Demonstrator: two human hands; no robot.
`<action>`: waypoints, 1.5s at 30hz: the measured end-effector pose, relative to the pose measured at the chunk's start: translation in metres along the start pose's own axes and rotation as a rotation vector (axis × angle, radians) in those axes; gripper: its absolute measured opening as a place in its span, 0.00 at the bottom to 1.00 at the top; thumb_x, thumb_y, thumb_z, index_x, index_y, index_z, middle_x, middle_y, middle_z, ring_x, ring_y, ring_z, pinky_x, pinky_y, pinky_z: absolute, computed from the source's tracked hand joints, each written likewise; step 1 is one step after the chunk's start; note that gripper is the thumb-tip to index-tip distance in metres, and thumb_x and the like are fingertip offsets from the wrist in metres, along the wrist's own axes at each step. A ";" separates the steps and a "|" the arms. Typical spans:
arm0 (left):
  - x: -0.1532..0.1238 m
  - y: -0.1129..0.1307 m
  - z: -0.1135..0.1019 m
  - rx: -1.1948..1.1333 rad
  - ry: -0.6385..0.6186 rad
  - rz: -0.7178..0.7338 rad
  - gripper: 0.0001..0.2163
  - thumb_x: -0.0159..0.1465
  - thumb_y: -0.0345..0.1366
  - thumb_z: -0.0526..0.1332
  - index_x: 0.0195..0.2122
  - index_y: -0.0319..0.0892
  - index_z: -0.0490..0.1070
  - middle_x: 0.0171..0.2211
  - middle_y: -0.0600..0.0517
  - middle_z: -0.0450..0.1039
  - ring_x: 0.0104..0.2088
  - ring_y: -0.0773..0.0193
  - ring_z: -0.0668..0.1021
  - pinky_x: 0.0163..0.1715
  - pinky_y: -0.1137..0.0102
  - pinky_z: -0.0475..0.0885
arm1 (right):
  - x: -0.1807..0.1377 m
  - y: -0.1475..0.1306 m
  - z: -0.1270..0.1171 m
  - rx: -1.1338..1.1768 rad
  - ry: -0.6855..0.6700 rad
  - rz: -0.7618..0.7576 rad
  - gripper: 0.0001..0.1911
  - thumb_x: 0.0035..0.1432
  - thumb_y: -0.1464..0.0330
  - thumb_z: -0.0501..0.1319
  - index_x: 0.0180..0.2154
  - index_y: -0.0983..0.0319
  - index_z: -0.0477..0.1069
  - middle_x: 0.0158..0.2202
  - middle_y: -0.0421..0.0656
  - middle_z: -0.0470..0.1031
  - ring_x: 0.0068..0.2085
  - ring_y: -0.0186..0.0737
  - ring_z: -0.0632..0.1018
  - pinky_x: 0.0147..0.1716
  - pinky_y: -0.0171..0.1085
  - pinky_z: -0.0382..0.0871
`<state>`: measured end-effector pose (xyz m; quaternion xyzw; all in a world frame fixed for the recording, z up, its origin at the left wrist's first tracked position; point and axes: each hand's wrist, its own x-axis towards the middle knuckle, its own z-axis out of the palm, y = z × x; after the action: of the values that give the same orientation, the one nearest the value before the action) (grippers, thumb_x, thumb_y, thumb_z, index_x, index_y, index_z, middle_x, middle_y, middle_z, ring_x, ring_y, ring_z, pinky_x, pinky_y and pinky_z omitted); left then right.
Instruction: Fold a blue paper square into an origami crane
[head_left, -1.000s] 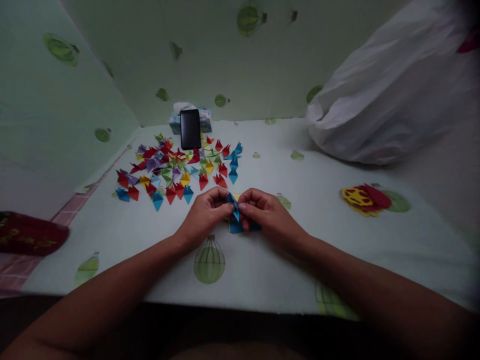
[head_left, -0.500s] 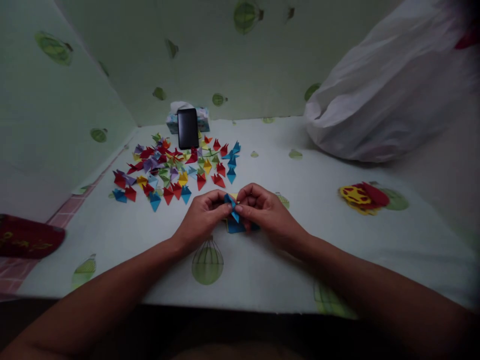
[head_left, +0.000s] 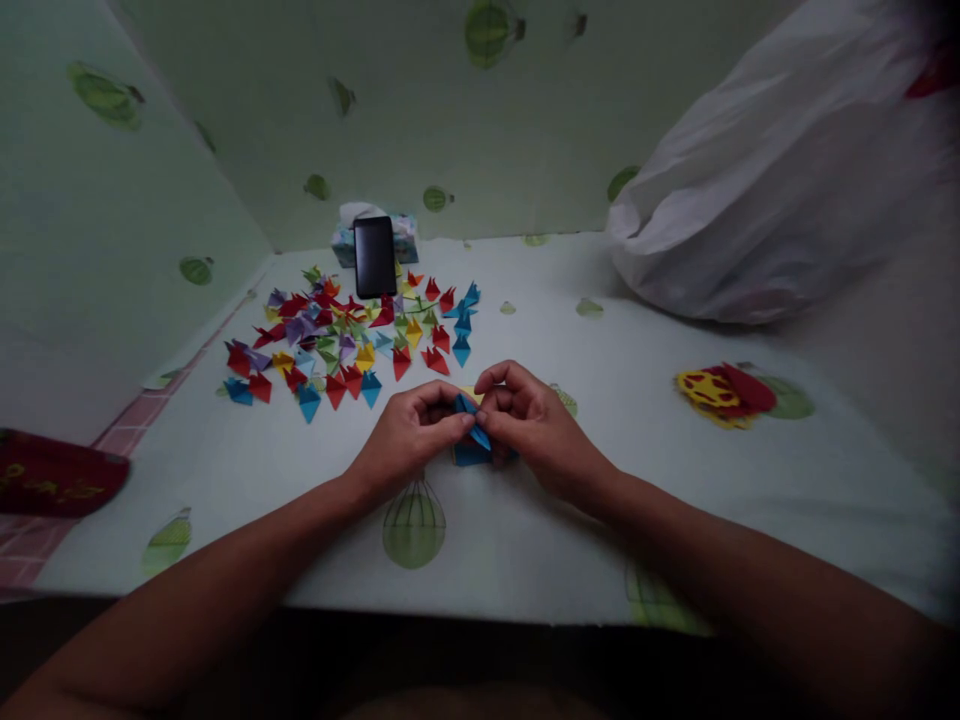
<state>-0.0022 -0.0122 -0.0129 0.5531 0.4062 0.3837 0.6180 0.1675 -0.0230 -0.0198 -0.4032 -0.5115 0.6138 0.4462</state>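
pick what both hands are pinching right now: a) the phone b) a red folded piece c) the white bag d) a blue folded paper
d: the left hand and right hand meet on a blue folded paper just above the table; the phone and white bag lie far from both.

walls (head_left: 420,110): pale green, balloon print | table (head_left: 525,540): matching cloth | light: dim
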 end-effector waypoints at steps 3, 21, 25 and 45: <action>-0.001 0.000 0.002 0.019 0.042 -0.003 0.10 0.53 0.36 0.71 0.33 0.37 0.75 0.28 0.53 0.75 0.29 0.67 0.77 0.33 0.71 0.73 | 0.000 0.000 0.000 -0.024 -0.005 -0.001 0.12 0.53 0.68 0.62 0.39 0.58 0.62 0.21 0.29 0.64 0.18 0.29 0.65 0.17 0.30 0.61; 0.003 -0.004 -0.001 0.087 0.049 0.035 0.10 0.55 0.34 0.67 0.36 0.39 0.70 0.30 0.54 0.72 0.30 0.68 0.75 0.32 0.70 0.72 | 0.000 0.001 -0.002 -0.478 0.085 -0.205 0.04 0.54 0.71 0.58 0.27 0.62 0.66 0.23 0.36 0.66 0.25 0.31 0.65 0.24 0.33 0.57; 0.004 -0.002 -0.001 0.095 0.054 0.053 0.10 0.54 0.31 0.67 0.37 0.39 0.70 0.31 0.55 0.71 0.31 0.69 0.74 0.33 0.73 0.71 | 0.001 0.003 -0.003 -0.451 0.057 -0.186 0.04 0.55 0.70 0.58 0.28 0.62 0.67 0.23 0.37 0.67 0.25 0.31 0.67 0.25 0.33 0.59; 0.001 -0.004 0.001 0.073 0.128 0.085 0.08 0.58 0.36 0.68 0.32 0.38 0.72 0.25 0.55 0.73 0.26 0.70 0.76 0.28 0.74 0.72 | -0.001 0.005 0.002 -0.230 0.187 -0.120 0.07 0.56 0.67 0.61 0.29 0.60 0.65 0.19 0.35 0.69 0.20 0.32 0.71 0.21 0.33 0.64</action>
<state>-0.0011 -0.0123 -0.0171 0.5665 0.4345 0.4290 0.5534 0.1653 -0.0246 -0.0246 -0.4759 -0.5579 0.4831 0.4785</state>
